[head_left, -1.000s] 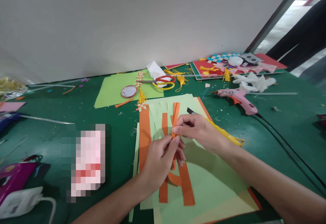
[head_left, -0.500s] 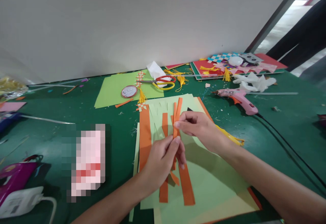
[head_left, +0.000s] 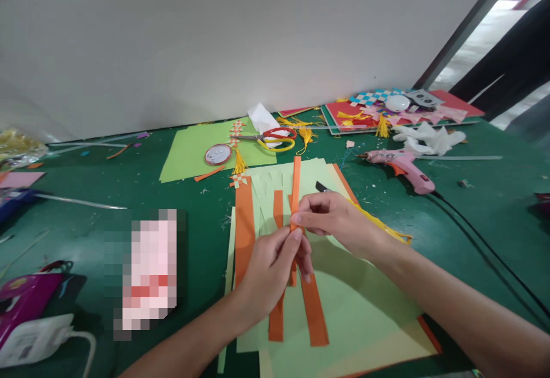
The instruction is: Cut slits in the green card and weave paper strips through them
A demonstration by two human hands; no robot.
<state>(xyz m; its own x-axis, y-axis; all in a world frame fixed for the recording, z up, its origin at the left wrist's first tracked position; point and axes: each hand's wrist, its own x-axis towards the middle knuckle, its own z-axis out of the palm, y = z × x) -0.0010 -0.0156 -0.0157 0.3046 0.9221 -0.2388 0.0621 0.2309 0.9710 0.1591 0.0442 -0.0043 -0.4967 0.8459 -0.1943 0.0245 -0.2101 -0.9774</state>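
Both hands are closed on a narrow orange paper strip [head_left: 296, 183] that stands roughly upright above pale green paper sheets [head_left: 361, 303]. My left hand [head_left: 272, 266] grips its lower part between thumb and fingers. Just above, my right hand [head_left: 326, 217] pinches the strip between thumb and fingertips. Beneath the hands lie wider orange paper strips [head_left: 315, 321] and thin pale green strips [head_left: 267, 195]. A dark, blade-like tip [head_left: 320, 186] pokes out behind my right hand; the rest of it is hidden.
Scissors [head_left: 275, 139] and a small round dish [head_left: 217, 154] rest on lime green paper [head_left: 180, 149] at the back. A pink glue gun [head_left: 404, 166] with a black cord lies right. Yellow tassels [head_left: 382, 126] lie near red boards. A purple tool [head_left: 30, 298] sits left.
The two orange strip ends that were spread apart above my hands now appear as one straight strip. A folded orange end below my left hand no longer shows. My right hand has shifted slightly down.
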